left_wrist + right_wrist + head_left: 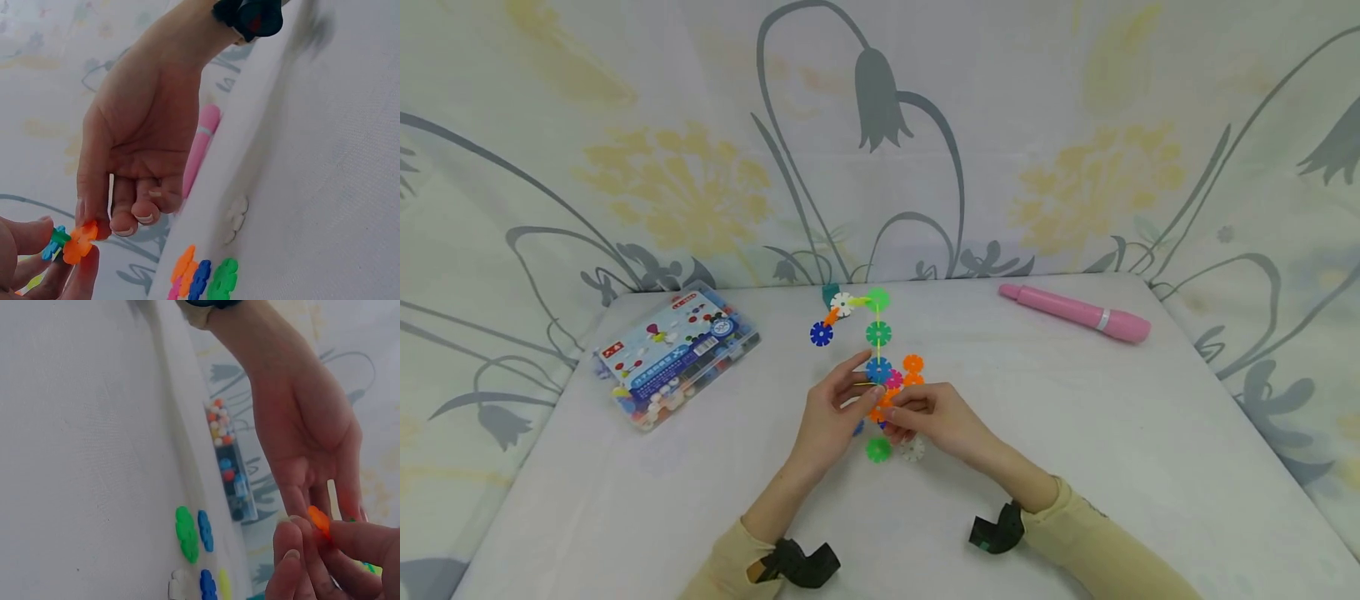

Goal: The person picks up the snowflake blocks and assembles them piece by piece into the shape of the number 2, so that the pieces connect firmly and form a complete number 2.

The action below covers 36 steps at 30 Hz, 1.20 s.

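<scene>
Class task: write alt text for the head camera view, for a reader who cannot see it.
Two hands, the left hand and right hand, meet at the middle of a white table, pinching an orange disc on a chain of colourful snowflake discs. A clear box of pieces lies to the left and a pink pen to the far right.

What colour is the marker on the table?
Pink marker with a white band, clearest in the head view.

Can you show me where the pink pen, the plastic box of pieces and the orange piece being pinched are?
pink pen (1075, 312), head view, middle of its barrel.
plastic box (677, 354), head view, centre of its printed lid.
orange piece (79, 242), left wrist view, its flat face between the fingertips of both hands.
</scene>
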{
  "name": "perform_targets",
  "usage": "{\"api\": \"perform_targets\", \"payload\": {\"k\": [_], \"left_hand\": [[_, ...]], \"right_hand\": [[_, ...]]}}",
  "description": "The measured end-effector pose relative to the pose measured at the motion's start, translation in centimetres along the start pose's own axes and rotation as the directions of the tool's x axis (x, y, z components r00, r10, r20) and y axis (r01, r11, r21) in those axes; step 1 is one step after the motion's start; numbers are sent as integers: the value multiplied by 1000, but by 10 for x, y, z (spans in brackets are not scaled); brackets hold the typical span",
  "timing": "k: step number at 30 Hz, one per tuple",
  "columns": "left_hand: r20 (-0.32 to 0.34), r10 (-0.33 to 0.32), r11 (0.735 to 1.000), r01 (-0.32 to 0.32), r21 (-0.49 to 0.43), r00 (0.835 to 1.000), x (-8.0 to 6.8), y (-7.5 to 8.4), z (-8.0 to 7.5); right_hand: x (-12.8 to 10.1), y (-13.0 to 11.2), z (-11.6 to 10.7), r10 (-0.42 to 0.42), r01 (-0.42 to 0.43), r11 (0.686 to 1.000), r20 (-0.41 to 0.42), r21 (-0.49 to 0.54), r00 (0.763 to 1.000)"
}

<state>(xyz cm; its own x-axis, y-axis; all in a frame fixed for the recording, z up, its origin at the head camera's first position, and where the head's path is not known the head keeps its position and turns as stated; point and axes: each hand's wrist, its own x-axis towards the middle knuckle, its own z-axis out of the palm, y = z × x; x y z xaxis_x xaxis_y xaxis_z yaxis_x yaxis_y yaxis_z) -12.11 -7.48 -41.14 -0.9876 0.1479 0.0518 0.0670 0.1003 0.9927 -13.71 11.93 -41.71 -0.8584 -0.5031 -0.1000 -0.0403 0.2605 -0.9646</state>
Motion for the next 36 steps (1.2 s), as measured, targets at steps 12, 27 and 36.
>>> {"api": "perform_targets", "payload": {"k": [12,27,36], "left_hand": [[12,17,999,-17,-31,1000,0,0,0],[-18,11,999,-11,-39,1000,0,2,1],[10,44,999,-44,-4,999,-1,-2,3]], "right_hand": [[-2,-1,3,-27,27,1000,10,-12,1000],[-4,-4,4,8,-5,993,-27,119,1000],[-6,-5,7,9,-3,994,-56,108,998]]}}
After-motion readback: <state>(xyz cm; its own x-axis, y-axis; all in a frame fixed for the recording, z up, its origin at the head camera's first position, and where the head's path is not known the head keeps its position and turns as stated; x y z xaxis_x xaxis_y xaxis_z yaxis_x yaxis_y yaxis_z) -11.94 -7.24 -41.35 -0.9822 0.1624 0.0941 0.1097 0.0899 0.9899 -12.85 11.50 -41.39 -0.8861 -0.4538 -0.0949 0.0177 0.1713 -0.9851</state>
